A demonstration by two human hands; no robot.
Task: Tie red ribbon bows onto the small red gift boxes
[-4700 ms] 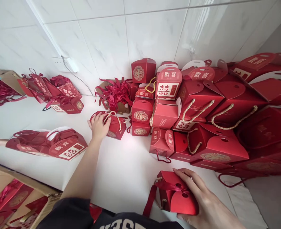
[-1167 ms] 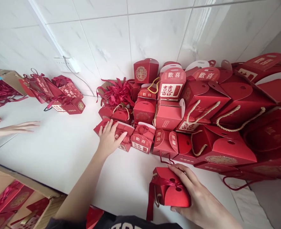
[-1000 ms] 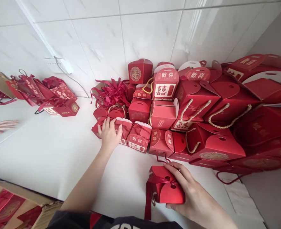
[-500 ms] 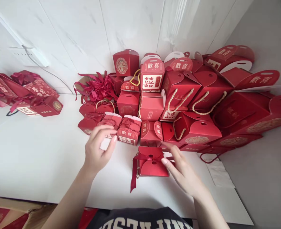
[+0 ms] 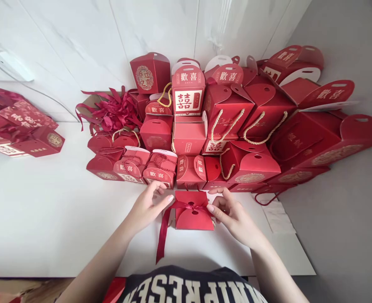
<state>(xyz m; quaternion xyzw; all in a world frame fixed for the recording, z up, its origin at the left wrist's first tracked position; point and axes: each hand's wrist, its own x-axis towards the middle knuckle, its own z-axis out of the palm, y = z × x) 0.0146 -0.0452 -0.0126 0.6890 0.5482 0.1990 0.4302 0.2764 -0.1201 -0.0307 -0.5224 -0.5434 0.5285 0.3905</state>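
Note:
A small red gift box (image 5: 195,221) with a folded-over top sits on the white table in front of me. A dark red ribbon (image 5: 163,235) crosses its top in a knot, and one long tail hangs off the left side. At the box's right side, my right hand (image 5: 231,212) has its thumb on the ribbon, with fingers curled behind; it appears to pinch the ribbon there. My left hand (image 5: 149,208) is at the upper left corner, thumb stretched towards the ribbon and fingertips apart from it, holding nothing visible.
Several red gift boxes (image 5: 188,132) stand stacked behind, some with rope handles. Loose ribbons (image 5: 116,111) lie in a heap at the back left. More ribboned boxes (image 5: 51,141) stand far left on the white table (image 5: 47,210). A grey wall (image 5: 346,210) bounds the right.
My left hand has come right, closer to the box's left side. My right hand has stayed at the ribbon's right side, its fingers more curled. The view has shifted slightly.

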